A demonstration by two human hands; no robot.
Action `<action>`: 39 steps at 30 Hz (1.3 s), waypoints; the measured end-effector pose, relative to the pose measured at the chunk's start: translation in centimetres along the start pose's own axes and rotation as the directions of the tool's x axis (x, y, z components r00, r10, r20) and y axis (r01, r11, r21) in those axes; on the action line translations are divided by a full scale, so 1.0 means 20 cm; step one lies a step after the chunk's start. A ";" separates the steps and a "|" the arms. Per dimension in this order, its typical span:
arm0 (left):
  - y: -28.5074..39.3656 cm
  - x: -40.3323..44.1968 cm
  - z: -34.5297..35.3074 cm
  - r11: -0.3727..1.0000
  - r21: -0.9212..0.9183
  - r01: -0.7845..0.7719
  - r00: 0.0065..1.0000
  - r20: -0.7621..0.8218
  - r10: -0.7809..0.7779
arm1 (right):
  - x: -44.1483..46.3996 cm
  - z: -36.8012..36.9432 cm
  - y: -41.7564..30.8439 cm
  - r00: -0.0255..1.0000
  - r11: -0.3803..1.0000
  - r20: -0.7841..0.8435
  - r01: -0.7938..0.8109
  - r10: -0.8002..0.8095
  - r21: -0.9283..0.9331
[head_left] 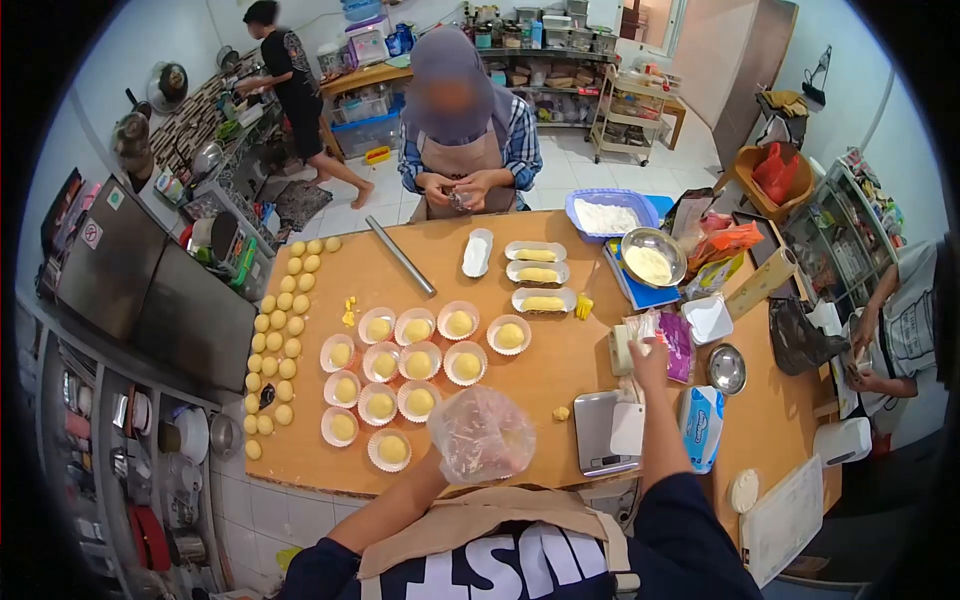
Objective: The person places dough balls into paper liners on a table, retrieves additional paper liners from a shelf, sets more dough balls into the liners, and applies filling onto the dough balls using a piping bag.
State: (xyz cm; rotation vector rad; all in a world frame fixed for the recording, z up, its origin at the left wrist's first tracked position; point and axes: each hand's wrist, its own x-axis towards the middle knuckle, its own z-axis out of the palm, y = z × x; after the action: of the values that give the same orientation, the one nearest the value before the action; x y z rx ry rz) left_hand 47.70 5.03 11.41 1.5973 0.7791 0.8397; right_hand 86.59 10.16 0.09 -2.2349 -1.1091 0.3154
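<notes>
My left hand (442, 468) is at a crumpled clear plastic bag (482, 430), which hides most of its fingers; the hand seems closed on the bag. Stretched forward, my right hand (650, 358) has its fingers curled at a pale greenish block-shaped thing (620, 352), beside a purple packet (677, 345). Just left of the bag stand several white paper cups (390, 450), each holding a round yellow dough piece (420, 403). Near my right forearm lies a kitchen scale (596, 430) with a white flat object (628, 428) on it.
Rows of dough balls (285, 390) line the table's left edge. A metal tube (400, 256) and oblong paper cups (545, 300) lie farther back. A flour basin (600, 215), a steel bowl (653, 256) and a tissue pack (703, 430) are right. A person (465, 150) works opposite.
</notes>
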 end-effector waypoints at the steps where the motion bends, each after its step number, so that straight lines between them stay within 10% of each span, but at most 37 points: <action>1: 0.00 -0.01 0.00 1.000 -0.001 0.001 1.000 -0.010 -0.001 | 0.08 -0.02 0.10 0.999 0.992 0.045 -0.005 0.011 -0.128; 9: 0.01 -0.04 -0.04 0.999 0.040 0.028 0.998 -0.054 -0.026 | 0.15 0.01 0.16 0.989 0.839 0.047 -0.096 0.143 -0.536; 12: -0.01 -0.05 -0.05 0.999 0.041 0.030 0.997 -0.077 -0.027 | 0.31 0.09 0.39 0.979 0.903 0.201 0.054 0.037 -0.426; 19: -0.05 -0.08 -0.07 0.999 0.039 0.021 0.993 -0.114 -0.016 | 0.27 -0.36 0.39 0.998 0.961 -0.014 0.050 -0.056 -0.270; 22: -0.06 -0.07 -0.08 0.999 0.046 0.014 0.993 -0.115 -0.009 | 0.24 -0.50 0.42 0.998 0.988 -0.014 0.065 -0.064 0.137; 26: -0.07 -0.03 -0.08 0.999 -0.032 0.003 0.995 -0.098 -0.006 | -0.06 -0.69 0.01 0.964 0.425 0.267 -0.233 -0.020 0.874; 29: 0.01 0.02 -0.11 0.981 0.195 -0.002 1.000 0.004 0.001 | -0.30 -0.76 -0.32 0.885 0.177 0.384 -0.347 -0.264 0.921; 32: 0.04 0.02 -0.11 0.998 0.032 -0.054 0.998 0.029 0.053 | -0.52 -0.70 -0.53 0.786 -0.168 0.437 -0.549 -0.438 0.819; 35: 0.12 -0.04 -0.15 0.993 -0.093 -0.080 0.995 0.060 0.085 | -0.72 -0.48 -0.66 0.761 -0.361 0.267 -0.546 -0.590 0.756; 39: -0.04 -0.14 -0.24 0.921 0.238 -0.309 0.946 0.175 0.272 | -0.95 -0.29 -0.89 0.747 -0.166 0.394 -0.550 -0.535 0.818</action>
State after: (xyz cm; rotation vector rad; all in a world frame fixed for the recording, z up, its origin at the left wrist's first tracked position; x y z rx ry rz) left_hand 42.11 5.32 10.97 2.0223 0.5769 0.8501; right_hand 66.17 1.09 14.68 -0.4100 -0.5395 1.5541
